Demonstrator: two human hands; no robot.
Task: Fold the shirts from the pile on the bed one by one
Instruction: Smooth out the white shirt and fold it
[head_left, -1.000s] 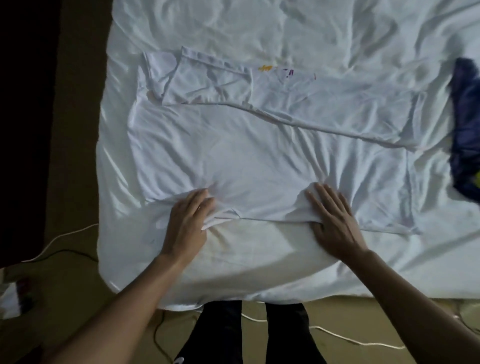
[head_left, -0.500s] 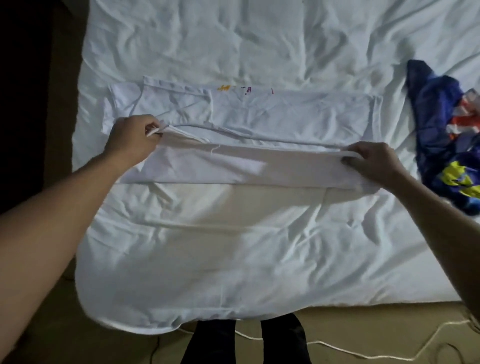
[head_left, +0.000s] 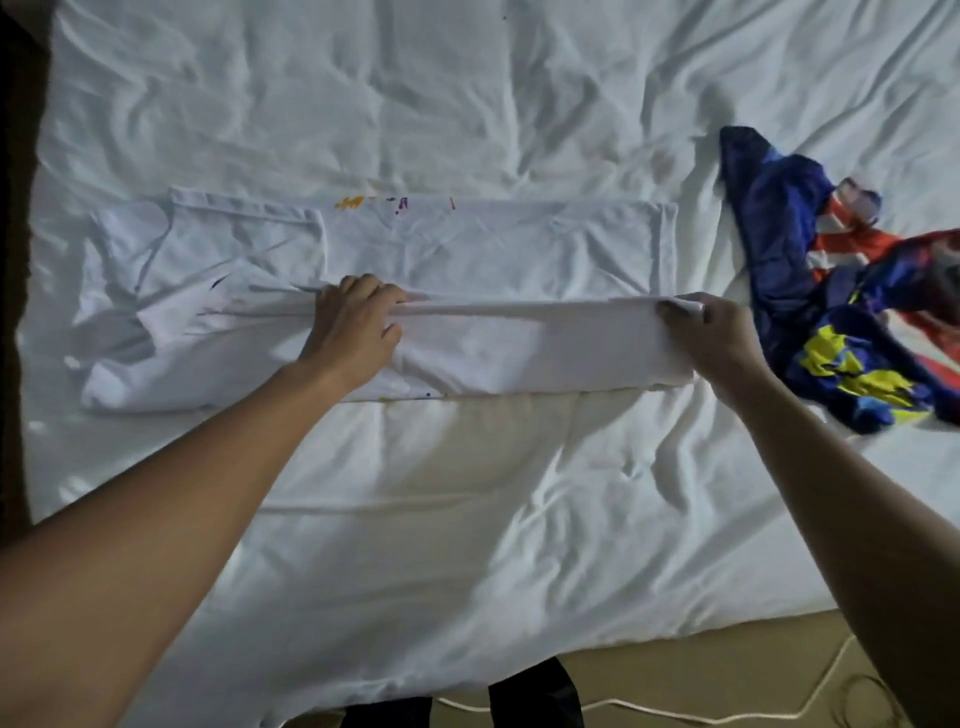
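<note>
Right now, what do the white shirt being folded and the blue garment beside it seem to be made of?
The white shirt looks like thin, matte knit, likely cotton or a blend: it drapes limply and creases softly. The blue garment looks smoother, slightly shiny, with yellow and red print, possibly polyester; not certain.

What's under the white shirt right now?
The bed sheet shows all around the white shirt. The left hand and right hand grip its folded edge. Directly beneath is covered.
</note>
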